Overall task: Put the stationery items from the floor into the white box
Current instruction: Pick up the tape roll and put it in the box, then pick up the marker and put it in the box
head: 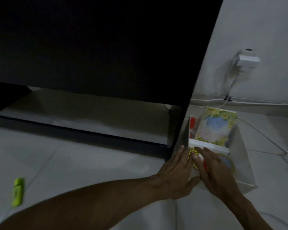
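White box [243, 173], lime-green highlighter [18, 192], floral-patterned notebook [214, 127]

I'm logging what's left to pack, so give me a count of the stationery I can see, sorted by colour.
Green: 1, the highlighter on the floor.
Red: 1, an item in the white box.
Multicoloured: 1, the spiral notebook in the box.
Yellow: 1, an item under the fingers.
Total: 4

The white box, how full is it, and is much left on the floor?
A spiral notebook and something red already stand in the box. Both hands, left and right, are at its near end around a yellow item. A green highlighter lies on the floor, yet to be picked up.
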